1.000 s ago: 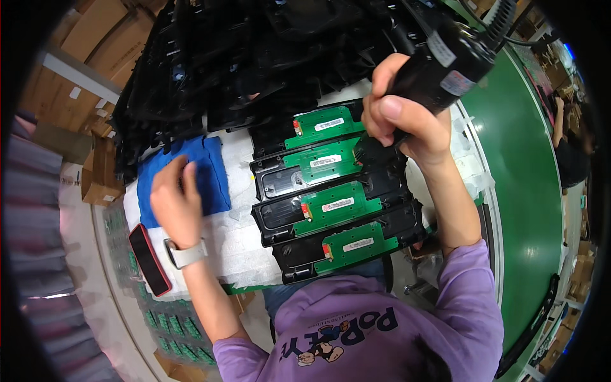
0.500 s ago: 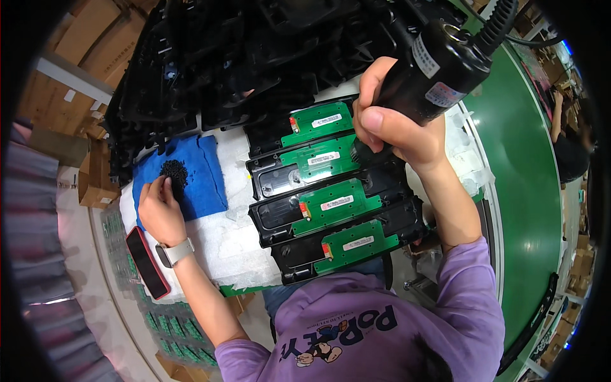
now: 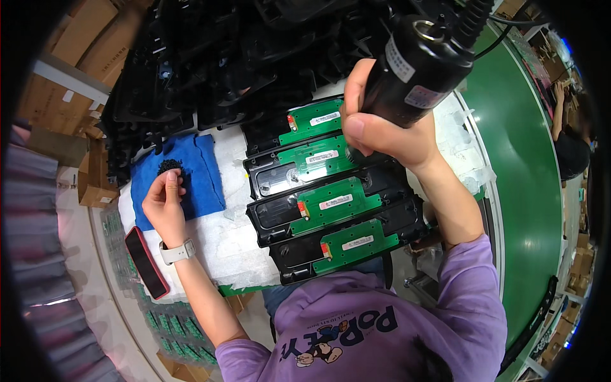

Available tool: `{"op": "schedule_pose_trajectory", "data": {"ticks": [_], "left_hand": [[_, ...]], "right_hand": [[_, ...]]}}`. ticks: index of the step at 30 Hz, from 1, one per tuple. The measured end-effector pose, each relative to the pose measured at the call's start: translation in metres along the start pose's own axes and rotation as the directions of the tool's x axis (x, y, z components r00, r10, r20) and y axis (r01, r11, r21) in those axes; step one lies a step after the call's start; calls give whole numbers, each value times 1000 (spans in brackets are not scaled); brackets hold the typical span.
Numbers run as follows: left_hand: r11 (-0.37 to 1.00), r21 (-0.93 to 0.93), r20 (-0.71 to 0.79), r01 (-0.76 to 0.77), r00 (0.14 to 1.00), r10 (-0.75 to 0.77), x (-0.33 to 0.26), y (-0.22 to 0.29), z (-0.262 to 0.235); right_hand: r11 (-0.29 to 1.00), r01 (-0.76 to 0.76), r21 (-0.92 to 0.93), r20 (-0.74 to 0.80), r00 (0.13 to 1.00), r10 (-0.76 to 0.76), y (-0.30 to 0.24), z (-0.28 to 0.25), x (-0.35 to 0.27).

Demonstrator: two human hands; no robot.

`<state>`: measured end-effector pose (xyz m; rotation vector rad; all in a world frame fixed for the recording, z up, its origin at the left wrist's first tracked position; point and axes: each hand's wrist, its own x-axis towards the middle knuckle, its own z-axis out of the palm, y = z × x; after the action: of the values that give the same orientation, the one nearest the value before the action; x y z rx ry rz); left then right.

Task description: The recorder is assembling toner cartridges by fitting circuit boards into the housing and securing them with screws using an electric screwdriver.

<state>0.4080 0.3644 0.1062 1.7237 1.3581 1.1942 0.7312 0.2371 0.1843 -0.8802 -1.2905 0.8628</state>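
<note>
At far left, a red-edged phone point(image 3: 147, 262) lies on the white-covered surface point(image 3: 232, 245). Next, the left hand point(image 3: 167, 202) is at a pile of small black pieces point(image 3: 168, 164) on a blue cloth point(image 3: 202, 188); whether its grip is pressed together or slightly spread cannot be told. At centre, four black housings point(image 3: 278, 218) bear green circuit boards point(image 3: 347, 215). The right hand's point(image 3: 391, 137) grip is wrapped around a black power tool point(image 3: 407, 70), its lower end at the second board from the top.
</note>
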Motion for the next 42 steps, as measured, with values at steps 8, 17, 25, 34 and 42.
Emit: {"op": "schedule_pose_trajectory", "data": {"ticks": [8, 17, 25, 34, 42], "left_hand": [[965, -239, 317, 107, 948, -27, -25, 46, 39], [791, -419, 731, 445, 683, 3, -59, 92, 85], [794, -407, 758, 452, 652, 18, -62, 88, 89], [860, -381, 731, 338, 680, 56, -67, 84, 87], [866, -436, 574, 245, 817, 58, -66, 89, 91]], "right_hand": [[988, 113, -104, -10, 993, -115, -5, 5, -5], [771, 279, 572, 45, 928, -369, -20, -9, -4], [771, 257, 582, 20, 944, -330, -15, -5, -8], [844, 175, 506, -99, 984, -145, -11, 10, -10], [873, 97, 479, -148, 989, -28, -15, -6, -1]]}}
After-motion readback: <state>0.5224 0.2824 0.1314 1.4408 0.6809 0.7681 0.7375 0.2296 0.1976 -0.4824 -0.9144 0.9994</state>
